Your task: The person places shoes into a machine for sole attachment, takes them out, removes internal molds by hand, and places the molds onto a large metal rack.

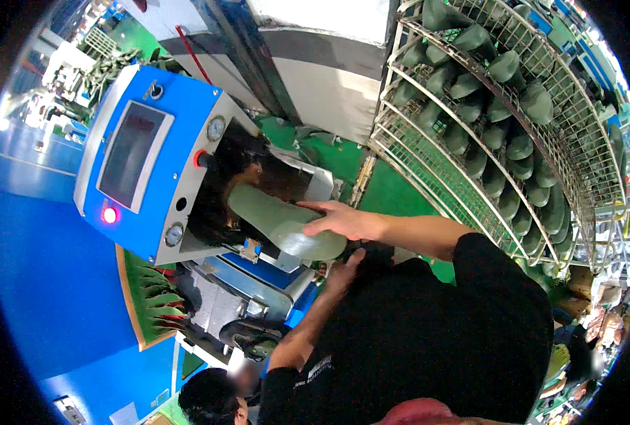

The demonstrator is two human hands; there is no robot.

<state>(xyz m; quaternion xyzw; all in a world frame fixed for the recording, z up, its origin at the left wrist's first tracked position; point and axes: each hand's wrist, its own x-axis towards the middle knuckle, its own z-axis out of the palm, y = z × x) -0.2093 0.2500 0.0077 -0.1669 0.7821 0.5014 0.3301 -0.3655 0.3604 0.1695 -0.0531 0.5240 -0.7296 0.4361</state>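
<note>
So the right hand (340,219) is laid flat over the top of a pale green boot-shaped last (283,221), fingers stretched out and pressing on it rather than curled round, so it's touching but not really gripping. The left hand (345,269) comes up from below with the fingers close together right at the rounded lower end of that same last; can't tell if it's actually got hold of it or is just propping it, the view's too cramped there. The last itself sits tilted, its far end pushed into the dark opening of a blue machine (170,106) with a grey screen (132,154), a lit red button (109,214) low on the panel and a couple of round gauges. Both arms wear black sleeves. Off to the right there's a tall wire rack (471,191) stacked shelf after shelf with dark green boots (520,145). Floor around is blue and green, and someone else's dark-haired head (209,397) pokes in at the bottom edge, near the machine's base
</note>
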